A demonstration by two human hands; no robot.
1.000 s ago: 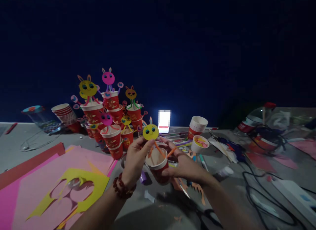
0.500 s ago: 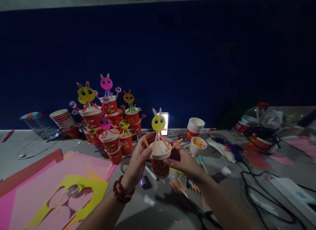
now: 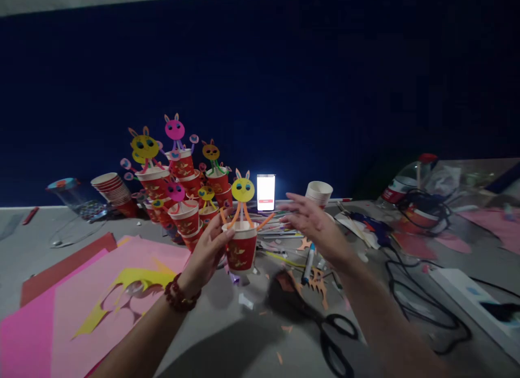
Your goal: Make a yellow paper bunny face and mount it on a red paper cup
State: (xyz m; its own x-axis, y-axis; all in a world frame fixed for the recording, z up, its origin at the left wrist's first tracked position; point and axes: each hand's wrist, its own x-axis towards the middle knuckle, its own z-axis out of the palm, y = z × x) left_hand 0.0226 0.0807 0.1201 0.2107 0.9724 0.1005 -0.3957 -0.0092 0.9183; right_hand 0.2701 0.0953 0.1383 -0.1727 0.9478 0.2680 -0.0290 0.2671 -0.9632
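A red paper cup point(image 3: 241, 252) with a white rim is held upright by my left hand point(image 3: 209, 248), whose fingers and thumb grip its left side. From the cup rises a yellow paper face point(image 3: 242, 190) with pointed ears, on orange pipe-cleaner limbs. My right hand point(image 3: 311, 223) is raised to the right of the cup, fingers apart and touching nothing. Behind and left of the cup stand several stacked red cups point(image 3: 184, 221) bearing similar pink, yellow and orange faces.
A lit phone point(image 3: 266, 193) leans at the back. Black scissors point(image 3: 339, 326) and paper scraps lie in front. Pink sheets point(image 3: 85, 307) cover the left. Stacked cups point(image 3: 319, 193), a bottle point(image 3: 402, 186), cables and a white power strip point(image 3: 467, 297) are at the right.
My right hand has let go of the cup and moved up and right, its fingers spreading. My left hand, still holding the cup, has shifted slightly left.
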